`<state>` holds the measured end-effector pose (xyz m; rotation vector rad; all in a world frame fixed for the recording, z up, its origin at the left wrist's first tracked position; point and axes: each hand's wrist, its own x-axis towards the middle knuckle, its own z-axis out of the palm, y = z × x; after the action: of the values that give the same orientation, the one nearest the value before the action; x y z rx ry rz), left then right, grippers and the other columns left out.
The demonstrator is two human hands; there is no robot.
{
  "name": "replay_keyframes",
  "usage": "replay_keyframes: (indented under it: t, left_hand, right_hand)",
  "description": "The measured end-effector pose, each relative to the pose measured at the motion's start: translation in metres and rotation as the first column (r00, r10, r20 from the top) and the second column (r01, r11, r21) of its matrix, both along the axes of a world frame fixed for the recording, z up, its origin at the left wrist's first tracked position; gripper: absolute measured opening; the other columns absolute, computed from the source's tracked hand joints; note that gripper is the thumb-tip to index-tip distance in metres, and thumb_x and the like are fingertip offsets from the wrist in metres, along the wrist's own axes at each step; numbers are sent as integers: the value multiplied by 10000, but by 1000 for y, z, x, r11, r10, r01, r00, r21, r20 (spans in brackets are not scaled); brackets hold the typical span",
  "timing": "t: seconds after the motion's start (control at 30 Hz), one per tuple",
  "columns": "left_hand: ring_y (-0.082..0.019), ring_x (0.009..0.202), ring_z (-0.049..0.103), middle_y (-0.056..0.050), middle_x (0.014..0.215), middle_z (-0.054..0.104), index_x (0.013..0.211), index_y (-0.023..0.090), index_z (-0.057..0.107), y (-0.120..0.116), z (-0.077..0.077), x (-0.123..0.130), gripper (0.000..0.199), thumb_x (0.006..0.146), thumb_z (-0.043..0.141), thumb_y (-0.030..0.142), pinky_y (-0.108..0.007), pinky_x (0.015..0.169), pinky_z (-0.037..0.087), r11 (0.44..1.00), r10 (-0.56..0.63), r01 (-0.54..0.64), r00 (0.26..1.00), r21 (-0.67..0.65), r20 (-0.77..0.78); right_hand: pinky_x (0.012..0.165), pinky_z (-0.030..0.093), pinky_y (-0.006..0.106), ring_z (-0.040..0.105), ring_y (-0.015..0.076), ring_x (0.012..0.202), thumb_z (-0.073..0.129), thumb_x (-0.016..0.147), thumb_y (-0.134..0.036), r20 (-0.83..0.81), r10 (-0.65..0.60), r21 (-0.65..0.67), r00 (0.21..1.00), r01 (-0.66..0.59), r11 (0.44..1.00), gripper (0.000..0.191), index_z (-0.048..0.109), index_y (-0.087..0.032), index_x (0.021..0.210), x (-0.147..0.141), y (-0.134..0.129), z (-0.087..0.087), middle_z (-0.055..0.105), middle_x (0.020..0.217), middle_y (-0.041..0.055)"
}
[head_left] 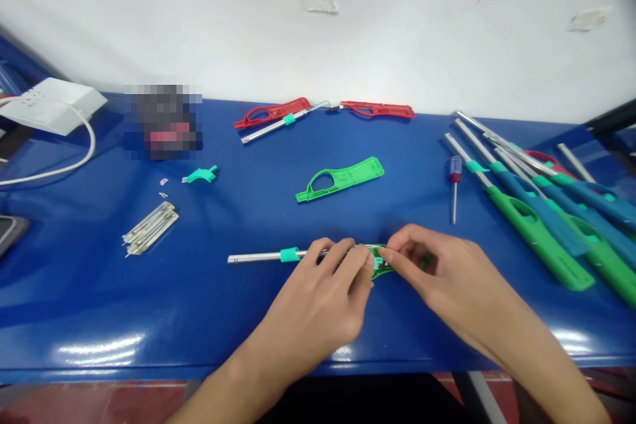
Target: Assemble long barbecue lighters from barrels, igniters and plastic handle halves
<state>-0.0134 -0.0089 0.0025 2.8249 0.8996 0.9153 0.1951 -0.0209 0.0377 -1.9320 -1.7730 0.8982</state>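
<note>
A partly built long-nosed lighter lies across the near middle of the table, its silver metal tube [258, 257] pointing left with a teal collar [289, 254] on it. My left hand [328, 291] is closed over the tube and the front of the lighter's open green handle half [381, 270]. At the handle's other end my right hand [437, 265] is in a pinch, thumb and index finger close to the small inner parts. Whatever lies between those fingertips is hidden. Beyond both hands rests a loose green handle half [342, 179], hollow side up.
Two red handle halves [278, 111] lie at the back with a tube and wire. A screwdriver [454, 189] lies beside finished lighters [536, 232] piled right. Left are a teal trigger piece [201, 174], clear packets with metal parts [150, 228], a blurred dark object [166, 120] and a white box [54, 105].
</note>
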Motion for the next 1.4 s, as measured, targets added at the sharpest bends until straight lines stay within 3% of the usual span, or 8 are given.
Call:
replay_keyframes:
  t: [0.37, 0.53, 0.73, 0.93, 1.2, 1.4]
  left_hand:
    - [-288, 1036, 738, -108, 1083, 764, 1125, 46, 730, -1, 1, 1, 203, 1066, 536, 49, -426, 874, 527, 1000, 2, -2, 1000, -13, 2]
    - [-278, 1036, 734, -103, 1073, 760, 1120, 52, 726, 0, 1, 1, 206, 1074, 525, 54, -414, 865, 522, 1000, -2, 2, 1000, -13, 3]
    - [-276, 1048, 732, -105, 1076, 754, 1122, 51, 721, 0, 1, 0, 194, 1076, 532, 59, -409, 870, 517, 1000, -3, 3, 1000, -13, -8]
    - [-279, 1052, 731, -111, 1084, 751, 1143, 46, 718, 0, 1, 0, 202, 1081, 526, 66, -413, 874, 526, 1000, -6, 6, 1000, -5, -13]
    - [-267, 1040, 731, -104, 1070, 745, 1140, 56, 712, -1, 0, 1, 194, 1086, 528, 80, -403, 848, 538, 1000, 1, -1, 1000, 5, -11]
    - [-264, 1038, 728, -105, 1069, 734, 1144, 68, 708, 0, -1, 0, 211, 1095, 504, 89, -416, 843, 550, 999, 7, -7, 1000, 34, -7]
  right_hand:
    - [560, 434, 251, 593, 113, 604, 613, 973, -534, -84, 31, 28, 996, -28, 999, 305, 680, -281, 818, 2, 1, -1, 669, 717, -76]
    - [538, 425, 242, 545, 114, 570, 633, 898, -415, -82, 35, 43, 996, -31, 999, 195, 652, -263, 776, 2, 3, -4, 616, 653, -73]
    - [544, 412, 261, 508, 123, 558, 605, 867, -357, -35, 47, 59, 998, -45, 997, 146, 612, -256, 761, -1, 3, -3, 574, 628, -70]
    - [558, 357, 295, 474, 129, 539, 616, 861, -333, 117, 25, 92, 993, -36, 995, 121, 582, -262, 769, -7, -1, -3, 575, 633, -72]
    - [537, 376, 265, 536, 130, 545, 609, 874, -335, 160, 67, -10, 985, -66, 998, 107, 584, -253, 811, -3, 3, -6, 578, 640, -74]
    - [555, 376, 246, 481, 117, 565, 677, 972, -266, 203, 142, -65, 969, -131, 989, 177, 571, -197, 849, -3, 7, -5, 521, 678, -71]
